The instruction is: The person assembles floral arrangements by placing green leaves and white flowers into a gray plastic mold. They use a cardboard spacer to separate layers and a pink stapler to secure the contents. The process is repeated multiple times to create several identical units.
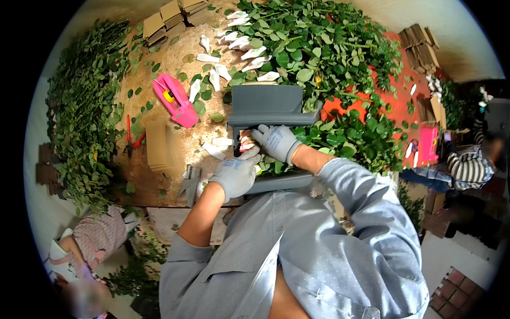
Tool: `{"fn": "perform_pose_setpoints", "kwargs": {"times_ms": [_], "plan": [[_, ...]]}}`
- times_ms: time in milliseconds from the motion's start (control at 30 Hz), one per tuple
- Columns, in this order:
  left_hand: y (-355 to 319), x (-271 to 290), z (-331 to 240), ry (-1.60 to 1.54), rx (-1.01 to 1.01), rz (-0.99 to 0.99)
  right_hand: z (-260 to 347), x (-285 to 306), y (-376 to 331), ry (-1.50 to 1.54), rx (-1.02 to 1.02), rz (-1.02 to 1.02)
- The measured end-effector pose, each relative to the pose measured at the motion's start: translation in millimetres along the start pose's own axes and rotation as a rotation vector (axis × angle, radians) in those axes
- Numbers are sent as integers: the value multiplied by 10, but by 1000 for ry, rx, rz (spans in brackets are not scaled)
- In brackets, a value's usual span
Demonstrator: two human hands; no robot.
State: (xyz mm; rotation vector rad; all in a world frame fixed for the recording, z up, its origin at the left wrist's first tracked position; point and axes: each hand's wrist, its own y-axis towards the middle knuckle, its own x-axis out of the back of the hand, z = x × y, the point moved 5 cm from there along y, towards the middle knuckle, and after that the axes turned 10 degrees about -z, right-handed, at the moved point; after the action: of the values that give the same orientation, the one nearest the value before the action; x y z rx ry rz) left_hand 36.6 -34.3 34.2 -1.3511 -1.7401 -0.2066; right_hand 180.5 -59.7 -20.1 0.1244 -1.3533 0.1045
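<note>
My left hand (235, 173) and my right hand (276, 141), both in grey gloves, meet over a small bunch of flower heads (247, 143) wrapped in white sleeves. The fingers of both hands close around that bunch. It lies in a dark grey trough-shaped frame (268, 103) standing on the brown table (159, 186). Green leafy stems (340, 133) run from the bunch to the right, under my right wrist.
A pink tape dispenser (175, 100), red clippers (130, 138), a stack of brown cardboard sheets (158, 144) and white sleeved buds (234, 40) lie on the table. Leafy stem piles (85, 106) fill the left and far side. Other people work at the lower left and right edge.
</note>
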Motion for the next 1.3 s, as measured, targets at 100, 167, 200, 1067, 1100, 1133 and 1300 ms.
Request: {"fn": "perform_pose_setpoints", "kwargs": {"times_ms": [100, 167, 200, 1067, 1100, 1133, 1300], "plan": [[-13, -3, 30, 69, -4, 14, -3, 63, 19, 82, 27, -17], [9, -60, 95, -8, -91, -64, -14, 83, 38, 139, -20, 23], [17, -63, 122, -43, -115, -79, -17, 68, 34, 155, -12, 11], [126, 73, -4, 156, -101, -117, -706, 725, -1359, -84, -521, -221], [134, 72, -6, 154, -114, -119, -754, 606, -1416, -125, -528, -137], [138, 60, 18, 147, -116, -119, -746, 590, -1409, -75, -534, -76], [147, 89, -36, 146, -83, -111, -1134, 754, -1212, 72, -555, -27]]}}
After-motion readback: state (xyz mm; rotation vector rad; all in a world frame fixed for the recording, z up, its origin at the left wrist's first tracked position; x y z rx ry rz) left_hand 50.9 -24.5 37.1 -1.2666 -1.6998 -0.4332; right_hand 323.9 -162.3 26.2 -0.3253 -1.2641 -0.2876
